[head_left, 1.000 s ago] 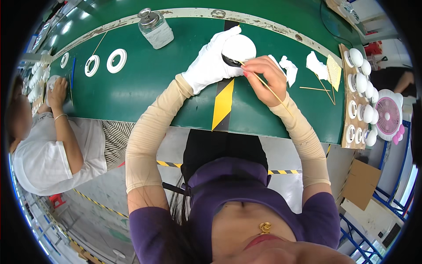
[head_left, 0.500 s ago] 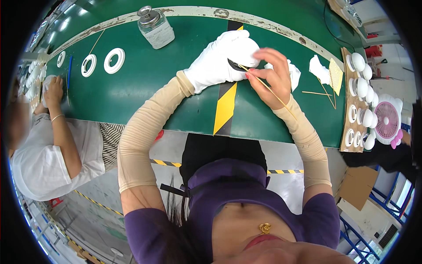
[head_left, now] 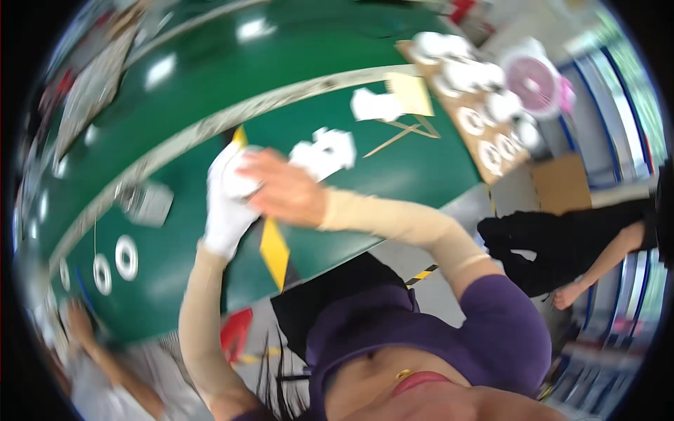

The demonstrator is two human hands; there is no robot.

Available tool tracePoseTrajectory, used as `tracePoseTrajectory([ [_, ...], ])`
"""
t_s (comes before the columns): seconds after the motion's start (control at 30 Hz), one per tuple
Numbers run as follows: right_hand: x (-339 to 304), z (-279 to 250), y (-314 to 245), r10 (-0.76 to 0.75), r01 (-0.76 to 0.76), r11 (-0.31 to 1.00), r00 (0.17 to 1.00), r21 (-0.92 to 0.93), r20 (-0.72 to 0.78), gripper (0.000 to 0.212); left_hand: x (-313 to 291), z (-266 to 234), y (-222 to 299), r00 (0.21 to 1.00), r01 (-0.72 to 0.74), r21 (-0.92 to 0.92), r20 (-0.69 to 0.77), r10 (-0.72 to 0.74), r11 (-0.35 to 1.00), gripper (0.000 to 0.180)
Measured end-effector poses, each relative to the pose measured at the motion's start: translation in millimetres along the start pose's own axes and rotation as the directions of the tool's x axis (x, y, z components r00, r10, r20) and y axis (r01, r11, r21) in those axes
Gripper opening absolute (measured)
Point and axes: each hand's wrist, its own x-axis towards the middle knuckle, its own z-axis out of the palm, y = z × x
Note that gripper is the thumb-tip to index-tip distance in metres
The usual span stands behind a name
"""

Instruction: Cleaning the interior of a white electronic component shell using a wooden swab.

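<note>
White dome (head_left: 237, 184) in gloved left hand (head_left: 226, 203), above the green table (head_left: 400, 179).
Those fingers grip it, better steadily than tightly; bare right hand (head_left: 291, 189) overlaps it, open or closed I cannot tell from blur.

A glove (head_left: 225, 203) of matt white cloth covers the left hand, around a smooth white dome (head_left: 242, 181), blurred, under the right hand's bare fingers (head_left: 265, 168). Beneath the fingers, the worktop (head_left: 400, 184) is smooth green with a glossy sheen; beyond them, its white edging strip (head_left: 256, 104) looks rough and chipped. Right of them lie crumpled, matt white tissue (head_left: 326, 156), wooden sticks (head_left: 390, 142) and a yellow papery sheet (head_left: 414, 95). Left of them stands a clear bottle (head_left: 154, 205), apparently glass, beyond smooth white plastic-looking rings (head_left: 118, 258). Matt, stretchy beige cloth sleeves (head_left: 386, 216) lie behind the fingers.
</note>
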Motion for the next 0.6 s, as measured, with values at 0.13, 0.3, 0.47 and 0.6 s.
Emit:
tracePoseTrajectory([
  [0.13,-4,-3,-8,0.101,-0.101,0.995,0.994,-0.004,0.050,0.010,-7,21,1,0.997,0.000,-0.121,-0.075,-0.009,0.993,0.080],
  [0.3,-9,-13,-8,0.150,-0.158,0.983,0.985,0.096,0.089,0.017,-8,21,-5,0.998,0.023,-0.099,-0.047,-0.028,0.995,0.083],
  [0.47,-1,-7,-7,0.132,-0.137,0.981,0.990,0.135,0.041,0.014,-7,10,-10,0.999,0.004,-0.021,-0.048,-0.005,1.000,0.084],
  [0.6,7,-7,-7,0.071,-0.070,0.997,0.997,-0.013,0.020,0.010,1,13,-4,0.999,0.010,-0.005,-0.052,-0.010,1.000,0.086],
])
